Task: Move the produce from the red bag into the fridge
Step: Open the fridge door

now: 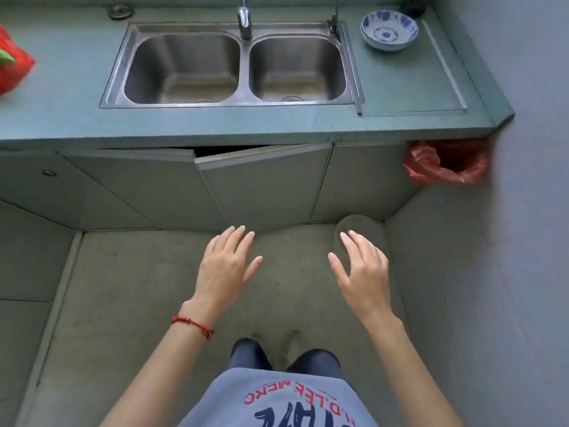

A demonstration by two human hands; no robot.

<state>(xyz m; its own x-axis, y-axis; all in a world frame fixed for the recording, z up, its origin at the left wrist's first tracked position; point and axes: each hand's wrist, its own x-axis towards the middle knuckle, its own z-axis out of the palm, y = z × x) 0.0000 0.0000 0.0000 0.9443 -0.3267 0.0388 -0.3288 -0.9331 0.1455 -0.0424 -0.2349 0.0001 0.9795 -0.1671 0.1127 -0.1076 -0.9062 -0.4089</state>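
Observation:
A red plastic bag lies on the green countertop at the far left edge of the view, with something green showing at its side. My left hand and my right hand hang in front of me over the floor, palms down, fingers spread, holding nothing. Both are well below and to the right of the bag. A red string bracelet circles my left wrist. No fridge is in view.
A steel double sink with a tap sits in the counter. A blue-and-white bowl stands to its right. One cabinet door below the sink hangs ajar. A red-lined bin is tucked under the counter's right end beside the wall.

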